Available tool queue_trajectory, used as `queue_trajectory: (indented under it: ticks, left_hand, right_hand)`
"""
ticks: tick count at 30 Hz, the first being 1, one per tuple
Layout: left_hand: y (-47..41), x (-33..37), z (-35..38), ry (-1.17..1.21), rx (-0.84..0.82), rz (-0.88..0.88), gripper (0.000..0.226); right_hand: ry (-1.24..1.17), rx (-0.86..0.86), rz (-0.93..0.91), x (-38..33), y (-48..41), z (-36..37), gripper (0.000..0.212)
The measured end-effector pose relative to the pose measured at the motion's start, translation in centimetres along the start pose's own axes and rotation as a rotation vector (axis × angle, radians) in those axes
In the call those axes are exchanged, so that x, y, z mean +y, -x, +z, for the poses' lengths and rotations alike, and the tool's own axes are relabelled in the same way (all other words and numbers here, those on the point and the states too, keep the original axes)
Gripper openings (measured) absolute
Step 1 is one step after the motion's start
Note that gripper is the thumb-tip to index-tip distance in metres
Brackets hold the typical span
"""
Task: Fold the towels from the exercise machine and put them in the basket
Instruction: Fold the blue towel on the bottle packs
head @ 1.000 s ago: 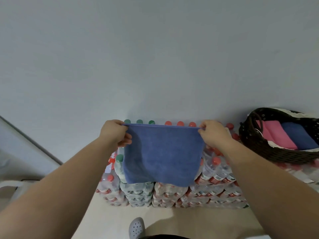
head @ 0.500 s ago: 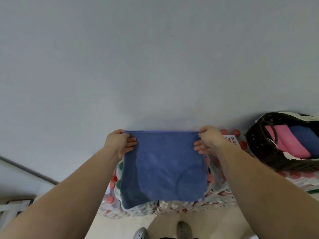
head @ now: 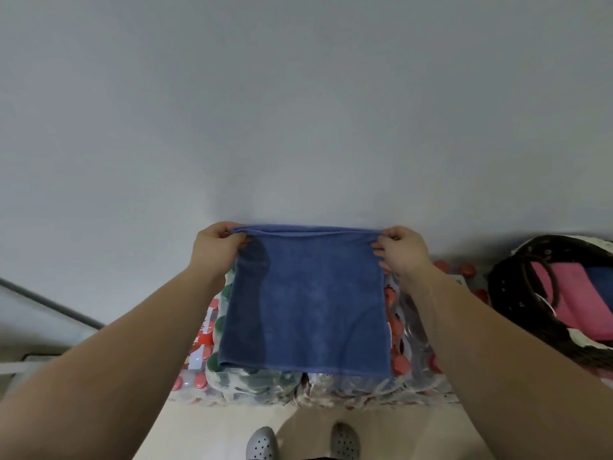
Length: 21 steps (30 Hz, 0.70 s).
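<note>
Both hands pinching: left hand (head: 219,250) grips the blue towel (head: 305,307) at its 11 o'clock corner and right hand (head: 403,252) grips its 1 o'clock corner, fingers curled over the top edge. That edge shows two layers, so my read is the towel is already halved and this is mid-fold. It's pulled taut across the top so the rest hangs flat and square with a level lower hem, which makes the next fold easy to line up. The towel is dead centre of view, in the air in front of the person, hanging over shrink-wrapped bottle packs (head: 408,353) with red and green caps. Can't tell whether the hem touches the packs or clears them, as the angle is too steep. Basket (head: 517,310) is at 3 o'clock, dark wicker, next to the packs and well apart from the held towel. A folded pink towel (head: 577,293) and a dark blue one (head: 602,280) lie side by side in it, so the task looks partway done. The packs look like the likely folding surface and sit against a plain grey wall (head: 298,111) that fills 9 through 12 to 3. Pale floor (head: 205,433) at 6 o'clock, with two grey perforated shoes (head: 262,443) on it. A grey strip runs along the wall at 8 o'clock.
</note>
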<state>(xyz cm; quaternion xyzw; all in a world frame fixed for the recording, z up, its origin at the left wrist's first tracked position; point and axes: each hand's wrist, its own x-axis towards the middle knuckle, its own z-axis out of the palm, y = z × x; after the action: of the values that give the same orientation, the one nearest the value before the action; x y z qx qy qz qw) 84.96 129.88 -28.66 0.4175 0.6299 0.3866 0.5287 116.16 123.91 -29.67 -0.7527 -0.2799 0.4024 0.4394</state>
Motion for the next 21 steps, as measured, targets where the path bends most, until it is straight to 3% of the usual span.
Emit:
queue_trajectory:
  ticks: [7,14,21]
  left_hand:
    - [4.9,-1.4,-1.8,-0.16,0.009,0.143,0.014]
    - [9.2,-6.1,-5.8,-0.515,-0.087,0.237,0.026]
    - [11.8,-9.2,-7.3,-0.824,-0.047,0.528,0.028]
  right_hand:
    - [0.147,-0.022,-0.209,2.4,5.4,-2.5,0.006]
    - [0.372,-0.03,-0.327,5.8,12.8,-4.5,0.01]
    - [0.62,0.017,-0.463,9.9,16.3,-4.5,0.014]
